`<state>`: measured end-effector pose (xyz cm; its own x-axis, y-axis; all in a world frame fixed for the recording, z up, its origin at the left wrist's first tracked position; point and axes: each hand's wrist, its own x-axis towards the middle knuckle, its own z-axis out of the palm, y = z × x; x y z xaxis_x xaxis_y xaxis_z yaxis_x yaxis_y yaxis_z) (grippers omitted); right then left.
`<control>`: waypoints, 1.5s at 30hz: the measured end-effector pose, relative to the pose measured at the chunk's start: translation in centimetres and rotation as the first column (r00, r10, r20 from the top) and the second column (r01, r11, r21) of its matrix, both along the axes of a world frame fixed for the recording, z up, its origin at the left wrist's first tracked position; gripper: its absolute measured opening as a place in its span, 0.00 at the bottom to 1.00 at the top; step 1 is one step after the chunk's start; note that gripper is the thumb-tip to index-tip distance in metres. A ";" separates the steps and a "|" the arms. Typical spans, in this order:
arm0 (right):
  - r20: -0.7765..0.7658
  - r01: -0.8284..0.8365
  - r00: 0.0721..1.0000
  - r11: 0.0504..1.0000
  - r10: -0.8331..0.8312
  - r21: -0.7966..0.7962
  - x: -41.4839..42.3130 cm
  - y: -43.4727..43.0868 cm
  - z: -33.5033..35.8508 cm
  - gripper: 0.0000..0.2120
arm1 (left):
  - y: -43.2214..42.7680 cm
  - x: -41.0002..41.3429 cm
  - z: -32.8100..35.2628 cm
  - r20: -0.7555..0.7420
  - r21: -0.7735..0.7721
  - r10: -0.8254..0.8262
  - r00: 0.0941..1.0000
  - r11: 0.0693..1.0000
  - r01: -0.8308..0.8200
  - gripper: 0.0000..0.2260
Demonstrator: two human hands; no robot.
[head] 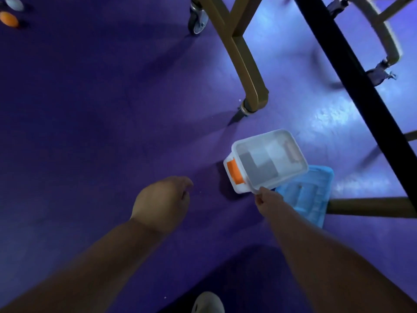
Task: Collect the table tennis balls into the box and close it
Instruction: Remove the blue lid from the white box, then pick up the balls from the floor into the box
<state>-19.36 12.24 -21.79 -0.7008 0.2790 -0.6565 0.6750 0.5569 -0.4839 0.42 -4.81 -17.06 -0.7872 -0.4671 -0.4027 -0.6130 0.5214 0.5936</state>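
Note:
A clear white plastic box (293, 159) with an orange latch (234, 172) stands open on the purple floor, with no balls visible inside. My right hand (267, 198) pinches its near corner rim. A blue lid (309, 195) lies flat on the floor, partly under the box and my right arm. My left hand (162, 202) hovers left of the box with fingers loosely curled, holding nothing I can see. An orange ball (9, 19) and a white ball (14, 2) lie far off at the top left corner.
Brown metal table legs (246, 71) with a caster wheel (197, 19) stand behind the box. A black bar (352, 71) crosses diagonally at the right. A brown crossbar (370, 207) lies right of the lid. My shoe (207, 302) shows at the bottom.

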 end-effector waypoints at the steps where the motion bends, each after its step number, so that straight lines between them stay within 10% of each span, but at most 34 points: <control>1: -0.013 0.029 0.999 0.999 -0.029 -0.023 -0.2 0.0 -0.9 0.06 | -0.2 0.0 0.1 0.006 0.003 0.003 1.000 1.000 -0.003 0.13; 5: -0.022 0.169 0.985 0.978 -0.173 -0.121 1.7 -0.6 -1.5 0.09 | -0.6 0.4 1.4 0.013 0.016 0.019 1.000 1.000 -0.019 0.13; 18: 0.067 -0.409 0.910 0.912 0.409 -0.015 14.0 -3.7 14.5 0.03 | -3.4 5.2 15.9 0.048 -0.025 -0.018 0.999 0.999 0.019 0.15; 27: 0.023 -0.525 0.851 0.851 0.524 0.017 21.8 -3.7 24.8 0.04 | -4.4 12.4 23.9 0.185 -0.172 -0.013 0.983 0.984 0.045 0.23; 45: 0.011 -0.145 0.989 0.985 0.146 -0.090 48.5 17.1 33.8 0.05 | 12.4 30.5 31.1 0.121 -0.049 -0.143 0.982 0.988 0.150 0.06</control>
<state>29.19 29.34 12.05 -0.7180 0.1148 -0.6865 0.5986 0.6051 -0.5249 30.92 7.61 14.05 -0.7976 -0.3755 -0.4720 -0.5913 0.6416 0.4886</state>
